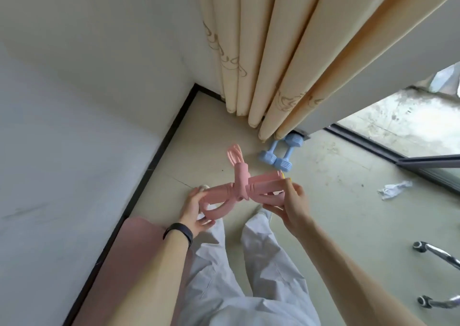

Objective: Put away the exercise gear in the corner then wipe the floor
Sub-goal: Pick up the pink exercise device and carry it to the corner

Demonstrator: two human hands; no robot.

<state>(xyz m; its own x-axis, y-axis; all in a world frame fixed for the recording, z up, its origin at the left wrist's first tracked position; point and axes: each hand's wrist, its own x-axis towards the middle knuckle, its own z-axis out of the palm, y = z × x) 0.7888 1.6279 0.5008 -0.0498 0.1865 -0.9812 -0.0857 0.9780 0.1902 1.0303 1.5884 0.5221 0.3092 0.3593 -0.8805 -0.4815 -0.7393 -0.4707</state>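
A: Where do we stand?
B: Corner [196,87] lies ahead, leftward; our pink thigh exerciser [239,188] hangs above the floor [323,226], long axis side to side.
A: Grip?
B: Our left hand [196,208] and right hand [291,203] each clamp one end; left nearer the corner.

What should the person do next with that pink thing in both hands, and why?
Probably set the pink trainer down beside the blue dumbbells by the curtain: the left hand and right hand both hold it above the floor, and the dumbbells already lie there.
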